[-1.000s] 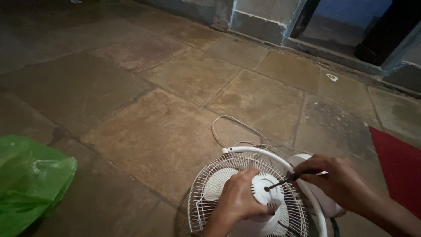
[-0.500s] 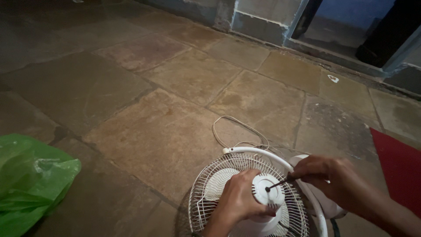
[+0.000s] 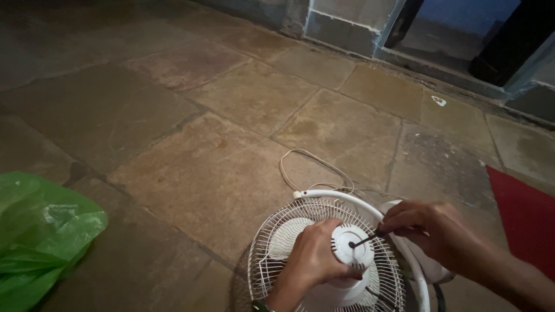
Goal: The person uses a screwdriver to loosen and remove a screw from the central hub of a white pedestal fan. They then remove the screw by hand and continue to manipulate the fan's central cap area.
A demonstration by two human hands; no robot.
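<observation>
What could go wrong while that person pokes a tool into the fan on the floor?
The thin screwdriver might slip off the white motor housing and jab the left hand gripping it. The right hand presses from the side, so the fan grille could shift on the stone floor. The loose cord could snag.

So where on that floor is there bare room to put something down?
Bare stone floor stretches between the green plastic bag, the fan and the far step; more lies between the white cord and the red mat. It is crowded at the fan, where the left hand and right hand work.
</observation>
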